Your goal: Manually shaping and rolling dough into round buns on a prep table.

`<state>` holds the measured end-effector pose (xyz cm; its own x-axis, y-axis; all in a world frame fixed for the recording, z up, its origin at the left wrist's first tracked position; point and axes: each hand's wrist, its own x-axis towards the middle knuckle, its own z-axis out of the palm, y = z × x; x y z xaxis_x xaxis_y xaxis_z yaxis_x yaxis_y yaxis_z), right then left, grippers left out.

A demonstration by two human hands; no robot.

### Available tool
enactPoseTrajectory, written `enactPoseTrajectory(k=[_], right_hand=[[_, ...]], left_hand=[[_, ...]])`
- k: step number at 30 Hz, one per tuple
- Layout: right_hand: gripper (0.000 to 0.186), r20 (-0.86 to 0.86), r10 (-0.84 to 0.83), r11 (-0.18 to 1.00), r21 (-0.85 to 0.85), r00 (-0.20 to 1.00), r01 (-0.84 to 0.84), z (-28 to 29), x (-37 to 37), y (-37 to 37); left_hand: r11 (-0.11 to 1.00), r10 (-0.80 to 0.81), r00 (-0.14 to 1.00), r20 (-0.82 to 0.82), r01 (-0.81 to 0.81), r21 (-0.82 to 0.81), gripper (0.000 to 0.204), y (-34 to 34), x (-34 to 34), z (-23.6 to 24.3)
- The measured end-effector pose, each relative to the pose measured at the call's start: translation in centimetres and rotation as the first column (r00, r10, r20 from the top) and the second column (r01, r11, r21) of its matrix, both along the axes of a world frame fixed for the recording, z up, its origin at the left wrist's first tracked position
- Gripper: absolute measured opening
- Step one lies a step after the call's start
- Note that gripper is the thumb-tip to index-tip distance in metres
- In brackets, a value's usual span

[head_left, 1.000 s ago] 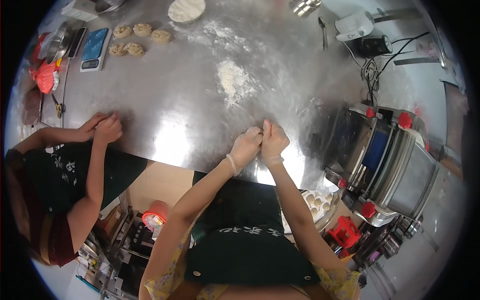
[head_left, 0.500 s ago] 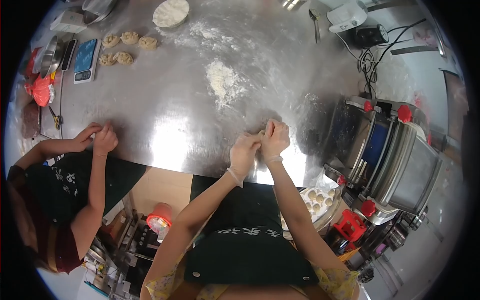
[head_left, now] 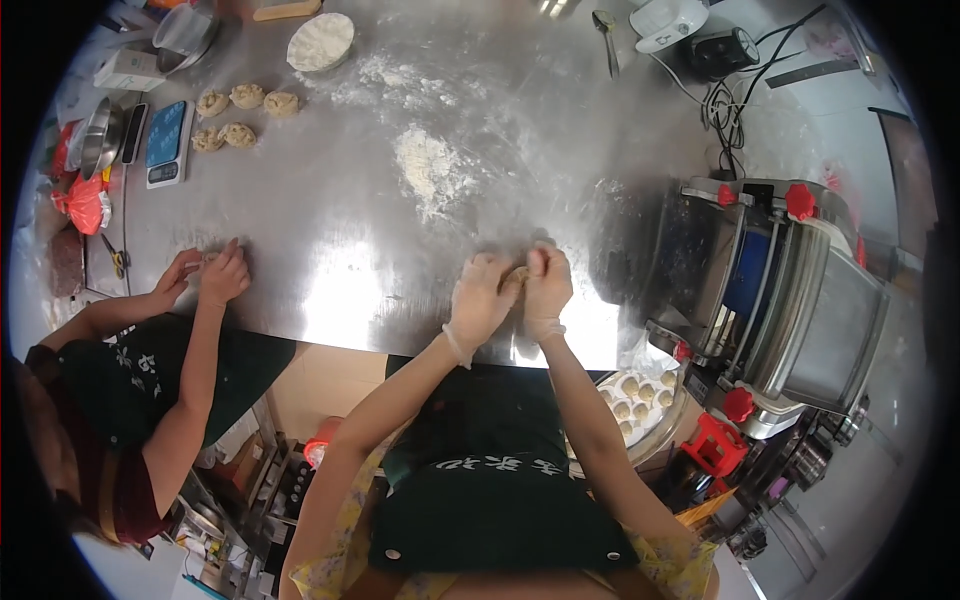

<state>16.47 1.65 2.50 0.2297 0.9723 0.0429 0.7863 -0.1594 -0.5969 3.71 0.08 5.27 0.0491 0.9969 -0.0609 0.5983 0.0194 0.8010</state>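
Observation:
Low over the steel table [head_left: 590, 130], both my hands, in thin clear gloves, come together near the front edge. Between them shows a small piece of pale dough [head_left: 517, 276]. My left hand [head_left: 481, 297] curls its fingers round one side of it. On the other side, my right hand [head_left: 547, 288] pinches it with bent fingers. The fingertips partly hide the dough, so its full shape cannot be made out. Beyond my hands lies a patch of loose flour [head_left: 430, 172].
At my left a co-worker's hands [head_left: 212, 274] work over the table. Farther back are several dough lumps [head_left: 238, 135], a scale [head_left: 167, 150] and a bowl of flour [head_left: 321, 42]. A roller machine [head_left: 775, 290] stands right, beside a tray of dough balls [head_left: 655, 435]. A spoon [head_left: 606, 40] lies far right.
My fingers have shifted around the dough, and more of it now shows between my hands. The co-worker's hands have moved slightly. The whole view has tilted a little.

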Motion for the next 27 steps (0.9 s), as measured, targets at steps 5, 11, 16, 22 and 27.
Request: enactPoseTrajectory(k=[5,11,16,22,27], right_hand=[[0.023,-0.356,-0.229,0.973,-0.125,0.906,0.196,0.7,1.5,-0.2],[0.018,0.14,-0.032,0.984,0.18,0.99,0.006,-0.8,-0.2,-1.2],[0.016,0.29,-0.021,0.986,0.163,0.957,-0.028,-1.2,0.0,-1.0],[0.025,-0.611,-0.427,0.904,-0.264,0.667,0.338,1.1,-0.7,-2.4],[0.019,-0.581,-0.478,0.878,-0.295,0.659,0.377,2.2,-1.9,-2.9]], left_hand=[[0.924,-0.346,0.918,-0.194,0.298,-0.238,0.02,0.9,1.6,0.1],[0.867,-0.347,0.909,-0.231,0.405,0.291,0.028,-4.3,-0.3,-2.4],[0.882,-0.444,0.877,-0.183,0.464,0.087,0.042,-2.6,-0.4,-1.6],[0.882,-0.471,0.881,-0.042,0.469,-0.05,0.028,2.2,-1.3,0.5],[0.682,-0.728,0.674,-0.123,0.696,-0.224,0.039,0.5,-2.8,-0.8]])
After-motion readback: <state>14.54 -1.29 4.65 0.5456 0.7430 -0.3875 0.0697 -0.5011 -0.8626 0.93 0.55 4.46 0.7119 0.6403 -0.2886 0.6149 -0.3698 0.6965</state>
